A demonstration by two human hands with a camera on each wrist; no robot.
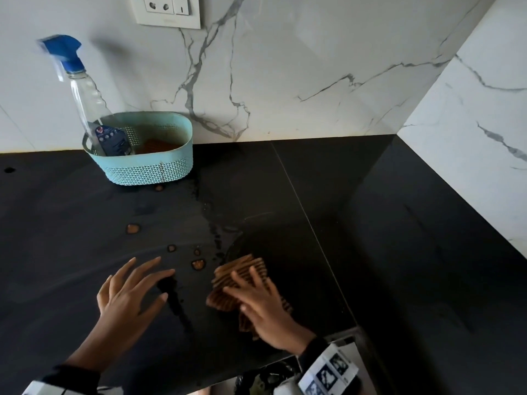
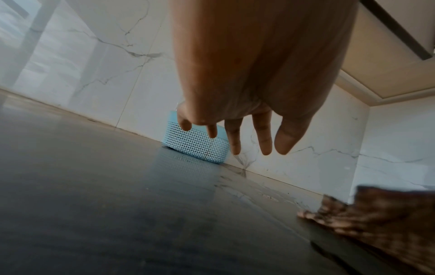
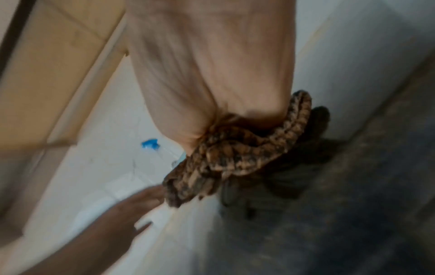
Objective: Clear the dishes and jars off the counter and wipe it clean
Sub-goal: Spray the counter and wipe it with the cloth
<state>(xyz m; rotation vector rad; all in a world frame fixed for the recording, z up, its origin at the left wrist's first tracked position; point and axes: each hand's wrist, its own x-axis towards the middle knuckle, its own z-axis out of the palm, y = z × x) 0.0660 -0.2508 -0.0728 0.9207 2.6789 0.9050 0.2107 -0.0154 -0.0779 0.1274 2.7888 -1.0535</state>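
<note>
Right hand (image 1: 265,309) presses brown ribbed cloth (image 1: 242,273) flat.

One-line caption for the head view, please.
Right hand presses a brown cloth on the wet black counter; left hand spread, teal basket behind.

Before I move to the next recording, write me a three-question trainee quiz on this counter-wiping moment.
1. True or false: the left hand holds the spray bottle.
2. Which hand presses the cloth on the counter? A) left B) right C) both
3. Fill in: the spray bottle stands in the ____ basket.

Key:
1. False; the left hand has straight, spread fingers and holds nothing.
2. B; the right hand lies flat on the cloth, beside brown spots not yet wiped.
3. Blue.
</note>
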